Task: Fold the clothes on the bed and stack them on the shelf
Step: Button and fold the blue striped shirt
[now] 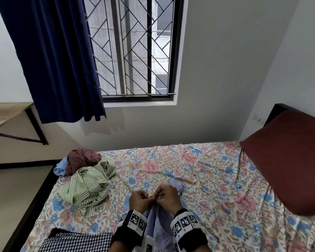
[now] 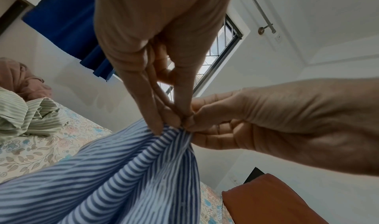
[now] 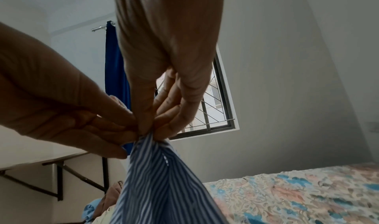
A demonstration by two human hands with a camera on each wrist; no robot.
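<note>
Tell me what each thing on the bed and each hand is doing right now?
Blue striped shirt: lifted, pinched by both hands.
Left hand: pinching the shirt.
Right hand: pinching the shirt.
Green striped shirt: crumpled, unfolded.
Maroon cloth: bunched, unfolded.
Light blue cloth: crumpled, beside the maroon cloth.
Checked cloth: lying flat.
Curtain: pulled aside.

Both hands' fingers (image 3: 143, 114) pinching blue striped shirt (image 3: 160, 187).

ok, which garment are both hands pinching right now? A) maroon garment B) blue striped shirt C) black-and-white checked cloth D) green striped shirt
B: the left hand and right hand meet fingertip to fingertip on a bunched edge of the blue striped shirt, lifting it off the bed; the green striped shirt lies untouched to the left.
</note>
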